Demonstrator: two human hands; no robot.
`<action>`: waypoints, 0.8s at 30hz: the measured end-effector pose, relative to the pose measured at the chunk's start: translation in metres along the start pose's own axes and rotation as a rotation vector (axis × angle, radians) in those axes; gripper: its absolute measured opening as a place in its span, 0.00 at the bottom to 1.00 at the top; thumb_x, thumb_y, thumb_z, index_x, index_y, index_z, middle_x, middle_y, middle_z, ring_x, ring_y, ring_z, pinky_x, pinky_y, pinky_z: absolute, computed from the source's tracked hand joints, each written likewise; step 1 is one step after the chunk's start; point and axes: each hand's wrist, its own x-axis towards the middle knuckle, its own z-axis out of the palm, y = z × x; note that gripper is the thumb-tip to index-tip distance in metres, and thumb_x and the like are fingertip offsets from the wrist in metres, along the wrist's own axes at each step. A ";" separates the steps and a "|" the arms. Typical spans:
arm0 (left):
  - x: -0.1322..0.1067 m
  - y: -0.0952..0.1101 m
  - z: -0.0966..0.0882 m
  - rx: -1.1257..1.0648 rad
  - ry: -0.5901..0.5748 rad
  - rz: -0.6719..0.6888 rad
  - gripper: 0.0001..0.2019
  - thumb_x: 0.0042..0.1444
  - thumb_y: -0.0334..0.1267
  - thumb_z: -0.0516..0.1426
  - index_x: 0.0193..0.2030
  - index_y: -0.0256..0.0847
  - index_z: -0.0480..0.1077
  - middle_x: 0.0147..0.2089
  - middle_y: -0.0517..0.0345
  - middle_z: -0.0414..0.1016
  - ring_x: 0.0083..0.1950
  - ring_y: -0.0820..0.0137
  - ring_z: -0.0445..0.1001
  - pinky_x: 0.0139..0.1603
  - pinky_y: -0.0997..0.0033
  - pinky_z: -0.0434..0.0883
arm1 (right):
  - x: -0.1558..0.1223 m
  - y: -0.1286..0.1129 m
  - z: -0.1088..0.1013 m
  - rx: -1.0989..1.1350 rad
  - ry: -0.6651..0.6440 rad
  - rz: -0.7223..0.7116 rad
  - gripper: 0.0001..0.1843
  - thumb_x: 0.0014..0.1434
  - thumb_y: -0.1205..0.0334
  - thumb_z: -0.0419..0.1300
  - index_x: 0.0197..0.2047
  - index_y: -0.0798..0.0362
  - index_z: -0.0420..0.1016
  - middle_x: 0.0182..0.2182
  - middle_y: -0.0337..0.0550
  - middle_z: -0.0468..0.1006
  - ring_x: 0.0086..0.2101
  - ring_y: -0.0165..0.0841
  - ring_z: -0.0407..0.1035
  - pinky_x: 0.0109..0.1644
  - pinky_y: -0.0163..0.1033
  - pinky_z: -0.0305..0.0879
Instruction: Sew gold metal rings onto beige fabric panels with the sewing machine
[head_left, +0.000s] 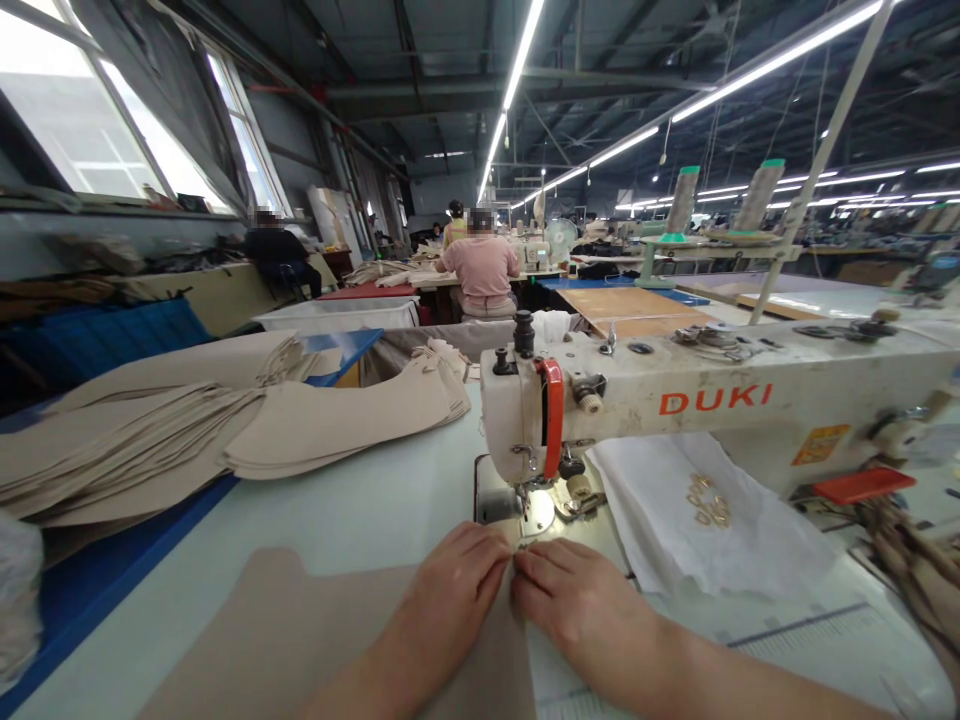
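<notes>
A beige fabric piece [345, 620] lies on the pale sewing table, its far edge reaching toward the needle of the sewing machine [637, 400]. My left hand [461, 575] is closed on that edge, fingertips pressed together just in front of the needle plate. Close beside it, my right hand [570, 590] pinches the same fabric edge, its thumb and fingers nearly meeting the left ones. The needle plate [538, 512] is lit by the machine's lamp. Exactly how the fingertips fold or hold the edge is hidden.
Stacks of cut beige fabric pieces [337, 420] lie at the left. Under the machine arm, a white cloth [675, 490] carries several gold-coloured rings [709, 500]. Thread cones [759, 200] stand on a rack behind the machine. A person in pink [484, 270] sits farther off.
</notes>
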 end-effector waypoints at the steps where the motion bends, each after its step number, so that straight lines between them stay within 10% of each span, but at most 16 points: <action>1: 0.001 0.000 0.001 0.002 0.008 0.007 0.09 0.59 0.24 0.52 0.34 0.41 0.70 0.33 0.57 0.78 0.36 0.66 0.76 0.39 0.67 0.75 | 0.001 0.001 -0.001 -0.011 -0.013 -0.012 0.05 0.60 0.67 0.62 0.39 0.59 0.71 0.39 0.46 0.75 0.40 0.38 0.66 0.48 0.42 0.66; 24: 0.041 -0.023 0.018 0.029 0.053 0.027 0.12 0.60 0.27 0.52 0.31 0.43 0.74 0.33 0.58 0.80 0.36 0.67 0.78 0.40 0.70 0.76 | 0.007 0.037 -0.002 -0.004 -0.080 0.110 0.06 0.60 0.69 0.61 0.41 0.57 0.70 0.41 0.45 0.76 0.42 0.38 0.69 0.41 0.42 0.65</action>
